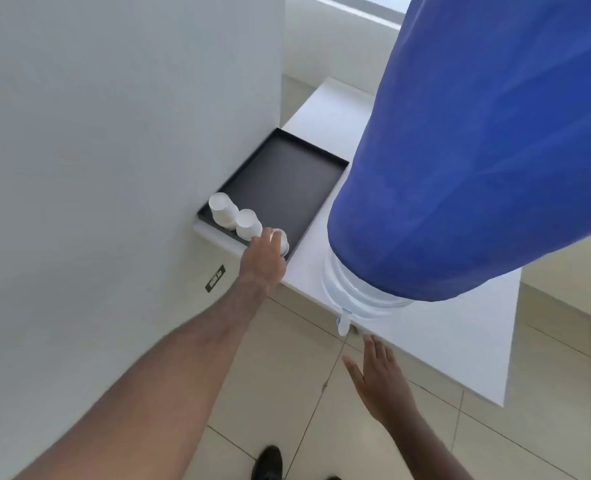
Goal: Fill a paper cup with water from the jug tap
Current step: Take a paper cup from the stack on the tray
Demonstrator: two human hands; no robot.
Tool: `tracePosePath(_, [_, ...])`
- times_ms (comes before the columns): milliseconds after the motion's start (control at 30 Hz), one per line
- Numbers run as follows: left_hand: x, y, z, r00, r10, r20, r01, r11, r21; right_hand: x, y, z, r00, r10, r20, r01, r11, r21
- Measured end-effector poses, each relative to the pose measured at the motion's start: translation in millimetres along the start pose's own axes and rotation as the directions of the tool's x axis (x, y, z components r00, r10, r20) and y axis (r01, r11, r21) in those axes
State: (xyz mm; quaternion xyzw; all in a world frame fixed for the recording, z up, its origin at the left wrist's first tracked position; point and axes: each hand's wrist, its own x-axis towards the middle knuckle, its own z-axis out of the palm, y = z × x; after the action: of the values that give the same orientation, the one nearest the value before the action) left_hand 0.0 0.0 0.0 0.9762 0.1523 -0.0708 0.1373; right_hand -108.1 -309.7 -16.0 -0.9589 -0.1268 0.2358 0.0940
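L hand (264,258) reaches onto the dark tray (280,174), fingers wrapped on the nearest stack of paper cups (282,241); 2 more stacks (235,216) sit just beyond it. R hand (378,372) is spread flat, empty, just below the jug tap (343,323). Blue-covered jug (477,150) stands on the white counter (460,341) above R hand.

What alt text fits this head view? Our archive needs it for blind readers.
A person's left hand closes on the nearest stack of white paper cups in a dark tray on a white counter. Their open right hand hovers below the tap of a blue-covered water jug.
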Motion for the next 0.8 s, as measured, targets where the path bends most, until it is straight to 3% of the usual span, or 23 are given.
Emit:
tracePosePath(100, [28,1,-5,1.0,-0.005,-0.019,0.007,0.997,0.074,6,4,0,1.0,0.015,-0.013,-0.015,1.0,0.01])
tracePosePath(367, [58,-6,14,0.993,-0.059,0.1,0.05,0.995,0.091,13,14,9,0.999,0.046,0.004,-0.046,0.998,0.036])
tracePosePath(500, [62,-5,22,0.998,0.015,0.063,-0.022,0.992,0.123,18,17,13,0.998,0.055,-0.002,-0.055,0.998,0.037])
tracePosePath(700, [52,-14,18,0.996,-0.046,-0.082,0.028,0.977,-0.211,20,18,13,0.997,0.072,0.009,-0.073,0.992,0.1])
tracePosePath(800, [35,-17,16,0.976,-0.152,-0.157,0.055,0.867,-0.495,20,21,11,0.997,0.081,-0.01,-0.078,0.988,0.137])
